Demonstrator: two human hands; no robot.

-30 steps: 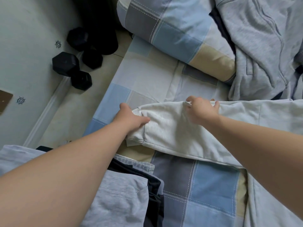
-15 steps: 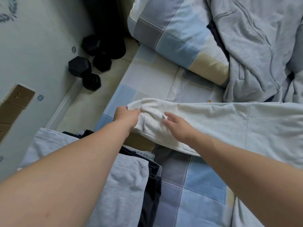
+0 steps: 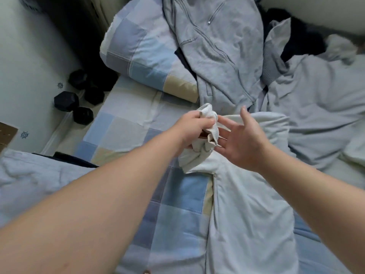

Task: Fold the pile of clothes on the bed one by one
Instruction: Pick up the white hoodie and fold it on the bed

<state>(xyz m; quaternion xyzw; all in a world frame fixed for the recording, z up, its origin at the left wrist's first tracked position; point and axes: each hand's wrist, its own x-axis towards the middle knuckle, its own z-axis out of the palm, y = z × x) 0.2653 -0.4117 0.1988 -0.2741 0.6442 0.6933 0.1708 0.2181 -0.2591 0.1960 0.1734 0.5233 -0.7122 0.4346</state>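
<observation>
A white sweatshirt (image 3: 246,204) lies spread on the checked bed sheet (image 3: 128,123) in front of me. My left hand (image 3: 192,128) grips the ribbed cuff (image 3: 209,119) of its sleeve and holds it bunched above the garment's body. Just to the right, my right hand (image 3: 241,141) is spread with straight fingers, its palm toward the cuff and over the white fabric. Behind them lies the pile: a grey zip hoodie (image 3: 217,46) and a light blue-grey garment (image 3: 320,95) with dark clothes between them.
A checked pillow (image 3: 142,50) lies at the head of the bed. Black dumbbells (image 3: 77,99) stand on the floor by the wall, left of the bed. Folded pale grey and dark clothes (image 3: 39,180) sit at the near left under my left forearm.
My left hand has lifted the sleeve cuff off the sheet and carried it rightward over the sweatshirt. My right hand has left the sleeve and spread its fingers. The view has shifted right.
</observation>
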